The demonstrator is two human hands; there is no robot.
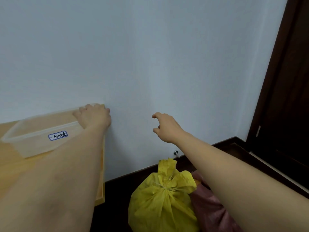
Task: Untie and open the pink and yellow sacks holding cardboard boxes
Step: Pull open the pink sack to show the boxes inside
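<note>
A yellow sack [160, 201] stands on the dark floor at the bottom centre, its neck tied with thin cord and its top flaring upward. A pink sack [210, 210] leans against its right side, partly hidden behind my right forearm. My left hand [94, 117] rests on the far corner of a clear plastic bin [33, 139] on the wooden table. My right hand [165, 127] hangs in the air in front of the wall, fingers loosely curled and apart, holding nothing, well above the sacks.
The clear bin carries a blue-edged label [58, 135]. The wooden table [100, 181] fills the left, its right edge close to the yellow sack. A white wall is ahead, with a metal door stop [176, 154] near the skirting. A dark door [287, 97] stands at right.
</note>
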